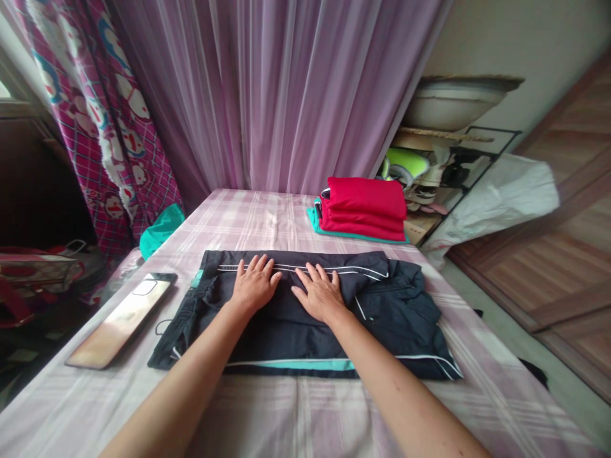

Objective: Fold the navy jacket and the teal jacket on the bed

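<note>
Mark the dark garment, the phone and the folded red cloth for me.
Dark garment [291, 324]: head view, on fabric near its centre.
Phone [121, 323]: head view, middle of its shiny upper face.
Folded red cloth [363, 210]: head view, on its front folds.

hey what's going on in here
A person's left hand and right hand rest side by side, palms down, on dark pants with white piping, which lie partly folded on the plaid tablecloth. Beyond them sits a folded red garment on top of a teal one. A phone lies to the left.
</note>
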The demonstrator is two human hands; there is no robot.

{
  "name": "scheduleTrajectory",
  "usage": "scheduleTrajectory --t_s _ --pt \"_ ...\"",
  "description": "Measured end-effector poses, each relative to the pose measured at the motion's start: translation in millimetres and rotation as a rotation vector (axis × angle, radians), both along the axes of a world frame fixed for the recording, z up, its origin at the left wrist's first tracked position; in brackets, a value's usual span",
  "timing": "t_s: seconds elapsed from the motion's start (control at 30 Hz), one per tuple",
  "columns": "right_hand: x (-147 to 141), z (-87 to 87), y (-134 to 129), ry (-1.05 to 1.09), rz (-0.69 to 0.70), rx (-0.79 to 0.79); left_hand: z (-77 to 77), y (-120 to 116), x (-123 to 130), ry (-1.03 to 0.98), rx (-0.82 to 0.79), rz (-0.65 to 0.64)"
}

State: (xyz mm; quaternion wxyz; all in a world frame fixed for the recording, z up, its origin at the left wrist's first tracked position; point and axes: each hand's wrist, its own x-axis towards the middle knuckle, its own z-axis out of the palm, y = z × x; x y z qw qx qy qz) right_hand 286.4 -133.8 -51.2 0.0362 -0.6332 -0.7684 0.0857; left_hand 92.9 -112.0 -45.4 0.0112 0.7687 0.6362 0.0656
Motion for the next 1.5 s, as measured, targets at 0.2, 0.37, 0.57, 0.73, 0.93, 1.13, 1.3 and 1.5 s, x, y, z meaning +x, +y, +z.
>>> scheduleTrajectory --t_s 0.2,0.37,0.57,0.73,0.93,1.13,1.3,1.5 --pt "-3.5 1.7 -0.9 0.045 0.008 -0.015 -8.8 11.5 -43.7 0.085 -0.004 0.107" --pt "13.3 10.1 26.1 0.064 -0.093 0.044 -12.6 13.5 -45.2 0.096 0.000 0.130" --pt "112.1 -5.4 55.4 -0.103 -0.418 0.010 -19.4 15.9 -47.3 0.100 0.009 0.147" --pt "145.1 -15.4 53.4 -0.131 -0.498 0.031 -19.4 16.1 -47.4 0.106 0.008 0.142" --pt "108.3 19.2 49.8 -0.107 -0.470 0.038 -14.3 13.6 -43.7 0.115 -0.001 0.140" --pt "39.6 17.5 10.8 0.023 -0.106 0.143 -11.8 13.3 -42.7 0.114 -0.028 0.150" --pt "27.2 -1.5 -4.1 0.029 -0.042 -0.026 -11.8 12.7 -41.5 0.122 -0.036 0.160" --pt "28.6 0.1 -1.5 0.044 -0.063 0.020 -10.1 18.4 -42.6 0.112 -0.044 0.155"
